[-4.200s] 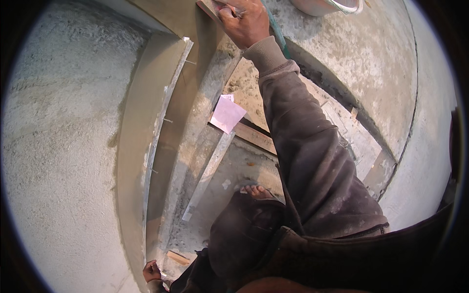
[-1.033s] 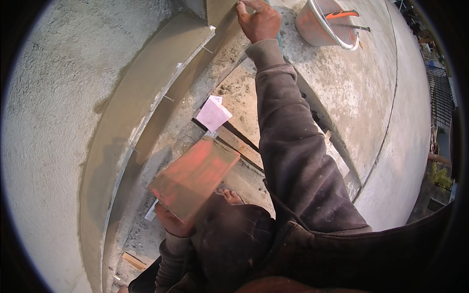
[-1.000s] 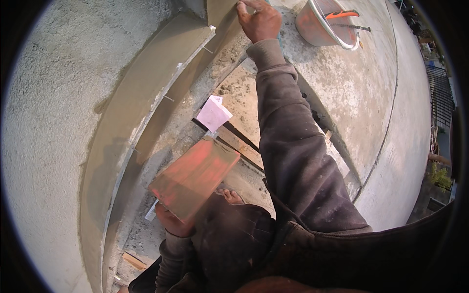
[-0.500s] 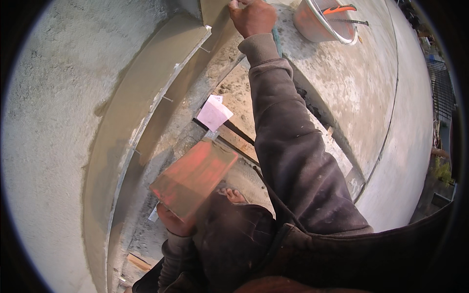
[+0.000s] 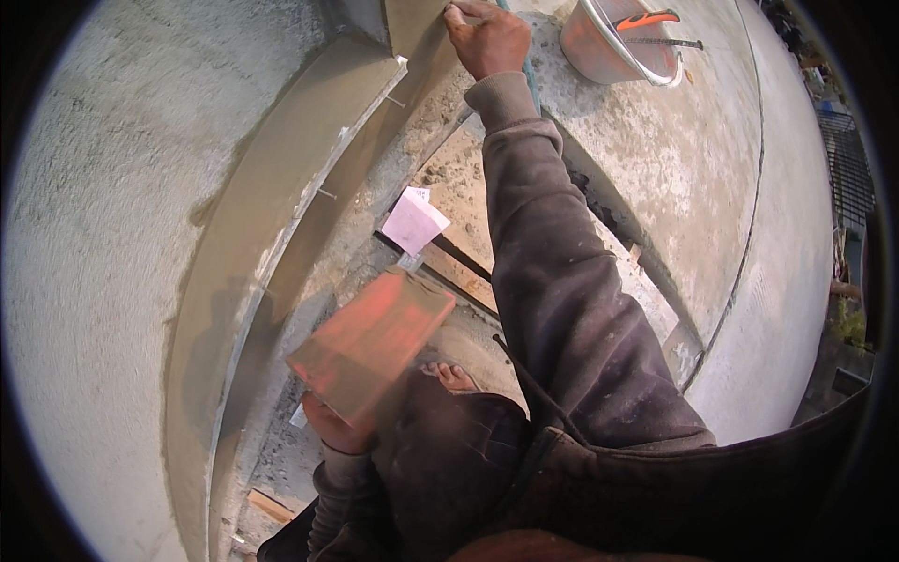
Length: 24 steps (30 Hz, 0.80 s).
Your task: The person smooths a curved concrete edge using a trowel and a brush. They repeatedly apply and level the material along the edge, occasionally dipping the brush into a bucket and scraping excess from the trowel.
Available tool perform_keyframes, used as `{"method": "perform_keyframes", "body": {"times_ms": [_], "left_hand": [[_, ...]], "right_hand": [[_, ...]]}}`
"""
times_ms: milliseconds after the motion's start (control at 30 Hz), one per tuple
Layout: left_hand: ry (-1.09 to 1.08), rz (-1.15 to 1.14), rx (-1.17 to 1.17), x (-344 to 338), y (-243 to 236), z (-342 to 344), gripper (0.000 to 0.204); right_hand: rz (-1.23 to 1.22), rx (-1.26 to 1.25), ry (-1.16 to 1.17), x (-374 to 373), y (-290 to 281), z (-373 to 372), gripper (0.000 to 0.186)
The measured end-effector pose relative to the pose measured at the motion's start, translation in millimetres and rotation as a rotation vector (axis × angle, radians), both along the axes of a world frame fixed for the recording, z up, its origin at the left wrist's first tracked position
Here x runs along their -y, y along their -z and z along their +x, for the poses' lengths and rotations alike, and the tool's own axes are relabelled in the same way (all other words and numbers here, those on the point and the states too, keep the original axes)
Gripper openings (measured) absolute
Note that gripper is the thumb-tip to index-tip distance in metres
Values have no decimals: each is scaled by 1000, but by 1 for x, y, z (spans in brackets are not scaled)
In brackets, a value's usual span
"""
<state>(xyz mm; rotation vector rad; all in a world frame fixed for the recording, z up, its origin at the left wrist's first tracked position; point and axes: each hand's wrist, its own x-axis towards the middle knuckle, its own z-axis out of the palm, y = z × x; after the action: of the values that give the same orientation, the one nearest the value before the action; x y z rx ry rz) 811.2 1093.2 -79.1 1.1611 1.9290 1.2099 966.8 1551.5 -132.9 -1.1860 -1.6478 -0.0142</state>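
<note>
An orange plastering float (image 5: 375, 339), its flat face smeared with grey mortar, is held in my left hand (image 5: 339, 429). The float hides most of that hand's fingers. To its left runs a ledge of smooth, damp plaster (image 5: 220, 272), with a pale edge strip and several nails sticking out of its side. At the top my right arm is stretched far forward. My right hand (image 5: 492, 42) is closed, thumb and fingers pinched together by the plastered upright face (image 5: 412, 26). Whatever those fingers hold, if anything, is too small to make out.
A white bucket (image 5: 599, 45) stands at the upper right, with an orange-handled tool (image 5: 646, 19) in it. A pink paper (image 5: 414, 223) lies by dark bars ahead of my bare foot (image 5: 454, 377). A piece of wood (image 5: 272, 506) lies lower left. A long gap (image 5: 618, 211) cuts the concrete.
My right hand has come slightly down and to the right, its fingers now showing more. The float in my left hand stays almost in place. The whole view has shifted a little.
</note>
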Motion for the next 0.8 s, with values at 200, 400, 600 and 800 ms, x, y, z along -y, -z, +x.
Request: {"method": "perform_keyframes", "body": {"times_ms": [200, 400, 600, 800], "left_hand": [[38, 113, -167, -5, 5, -2, 32], [6, -10, -88, -4, 17, -2, 22], [-59, 163, 60, -41, 0, 6, 14], [63, 221, 172, -97, 14, 49, 15]], "right_hand": [[-63, 26, 15, 4, -4, -2, 24], [-126, -17, 83, 13, -12, 7, 21], [-586, -644, -469, 146, 22, 64, 22], [-931, -1262, -1016, 288, -5, 25, 82]]}}
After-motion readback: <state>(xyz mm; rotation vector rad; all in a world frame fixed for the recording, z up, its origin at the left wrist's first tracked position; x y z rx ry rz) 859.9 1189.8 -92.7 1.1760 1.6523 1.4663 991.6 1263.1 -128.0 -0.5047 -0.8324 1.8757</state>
